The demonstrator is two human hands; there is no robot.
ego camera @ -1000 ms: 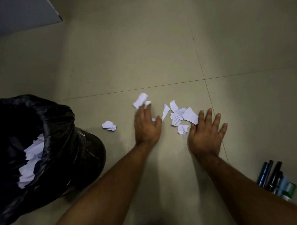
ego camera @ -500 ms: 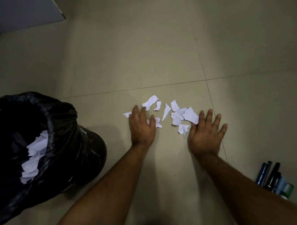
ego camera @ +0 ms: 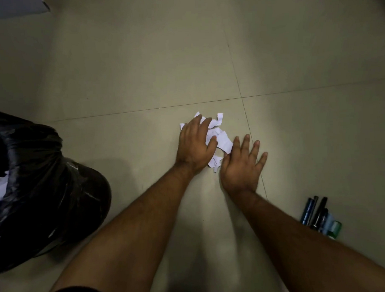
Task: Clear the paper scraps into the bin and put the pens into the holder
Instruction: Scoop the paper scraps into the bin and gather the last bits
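Note:
Several white paper scraps [ego camera: 223, 142] lie bunched in one small pile on the tiled floor. My left hand [ego camera: 196, 145] lies flat with fingers spread, pressing on the pile's left side and covering part of it. My right hand [ego camera: 242, 166] rests flat and open on the floor, its fingertips touching the pile's right edge. A bin lined with a black bag [ego camera: 42, 186] stands at the left, with white paper visible inside. Several pens and markers [ego camera: 318, 215] lie together on the floor at the lower right. No pen holder is in sight.
The pale tiled floor [ego camera: 141, 71] has grout lines crossing just beyond the pile. A light-coloured panel corner [ego camera: 16, 7] shows at the top left. Bare floor stretches between the bin and my left forearm.
My left hand has swept rightward, pushing the scattered scraps together against my right hand. The separate scrap that lay to the left is now part of the pile. The right hand stayed roughly in place.

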